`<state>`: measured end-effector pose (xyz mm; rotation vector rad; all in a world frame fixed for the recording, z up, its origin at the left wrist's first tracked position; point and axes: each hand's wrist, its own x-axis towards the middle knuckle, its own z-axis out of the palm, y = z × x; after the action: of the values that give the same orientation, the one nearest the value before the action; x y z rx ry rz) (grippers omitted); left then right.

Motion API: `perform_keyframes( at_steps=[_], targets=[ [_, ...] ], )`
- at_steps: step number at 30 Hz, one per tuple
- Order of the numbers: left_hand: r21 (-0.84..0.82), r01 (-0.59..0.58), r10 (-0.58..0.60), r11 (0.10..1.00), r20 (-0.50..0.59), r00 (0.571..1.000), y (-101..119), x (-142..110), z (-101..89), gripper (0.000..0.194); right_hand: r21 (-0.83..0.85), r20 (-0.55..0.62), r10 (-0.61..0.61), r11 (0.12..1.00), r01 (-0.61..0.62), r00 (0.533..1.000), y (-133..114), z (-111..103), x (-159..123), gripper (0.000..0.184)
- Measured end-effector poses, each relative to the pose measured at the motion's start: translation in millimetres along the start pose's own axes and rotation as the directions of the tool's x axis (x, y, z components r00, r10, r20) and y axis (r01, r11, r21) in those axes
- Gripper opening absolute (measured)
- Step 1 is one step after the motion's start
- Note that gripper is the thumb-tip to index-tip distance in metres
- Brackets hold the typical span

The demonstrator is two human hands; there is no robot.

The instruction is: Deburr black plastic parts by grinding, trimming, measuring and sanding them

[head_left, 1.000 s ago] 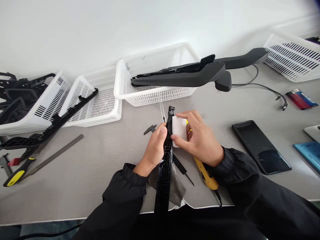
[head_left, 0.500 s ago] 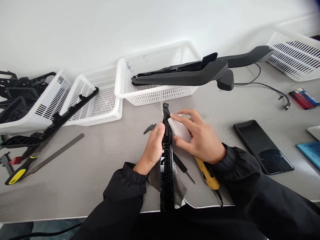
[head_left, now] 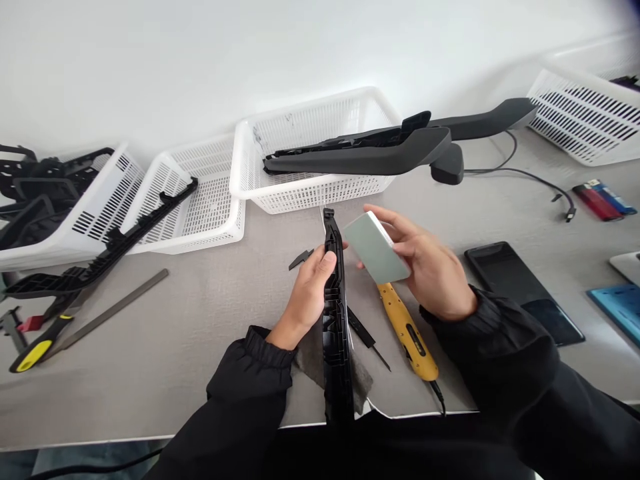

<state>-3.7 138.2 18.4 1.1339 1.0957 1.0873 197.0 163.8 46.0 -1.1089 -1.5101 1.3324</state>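
My left hand (head_left: 311,288) is closed around a long black plastic trim strip (head_left: 336,327), whose ribbed side faces me. The strip stands lengthwise before me, its narrow end pointing away. In my right hand (head_left: 435,267) is a flat rectangular block (head_left: 379,250) with a grey-green face and white edges. Fingers and thumb grip it by its edges, just right of the strip and apart from it. A yellow corded power tool (head_left: 410,337) lies below my right hand. Partly behind the strip are a black thin-tipped tool (head_left: 361,328), a caliper (head_left: 300,259) and a grey cloth (head_left: 361,377).
A white basket (head_left: 320,197) holds long dark trim parts jutting to the right. Further left are a second basket (head_left: 210,233), another black strip (head_left: 120,243), a flat file (head_left: 117,310) and a yellow-black handle (head_left: 40,347). A phone (head_left: 523,293) and lighters (head_left: 603,200) lie right.
My right hand has drawn the block away from the strip to the right and turned it, so its grey-green face now shows. My left hand keeps hold of the strip, which is slightly more upright.
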Motion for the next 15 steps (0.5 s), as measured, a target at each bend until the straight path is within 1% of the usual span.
perform_keyframes(
  at_steps=[2, 5, 11, 13, 15],
  targets=[
    [-0.017, -0.017, 0.018, 1.0, 0.023, 1.0, -0.4, 0.8, -0.2, 0.037, 0.113, 0.015, 0.101, 0.988, -0.102, 0.995, -1.5, 2.1, 0.1, 0.062],
    [-0.042, -0.015, 0.018, 0.999, 0.059, 0.998, -0.9, 1.5, 0.0, 0.035, 0.159, 0.019, 0.162, 0.974, -0.163, 0.987, 1.0, 6.8, 0.2, 0.057],
    [-0.118, 0.014, 0.007, 0.993, 0.181, 0.983, 2.6, -1.3, 3.1, 0.036, 0.305, -0.051, 0.164, 0.942, -0.141, 0.985, 7.2, 10.1, 0.5, 0.054],
    [-0.135, 0.03, -0.001, 0.99, 0.208, 0.978, 2.8, -2.2, 3.6, 0.038, 0.307, -0.078, 0.143, 0.945, -0.113, 0.987, 7.5, 10.2, 0.5, 0.053],
    [-0.137, 0.036, -0.008, 0.99, 0.203, 0.979, 1.8, -2.7, 3.5, 0.043, 0.275, -0.059, 0.13, 0.955, -0.109, 0.99, 7.6, 9.9, 0.8, 0.05]
  ],
)
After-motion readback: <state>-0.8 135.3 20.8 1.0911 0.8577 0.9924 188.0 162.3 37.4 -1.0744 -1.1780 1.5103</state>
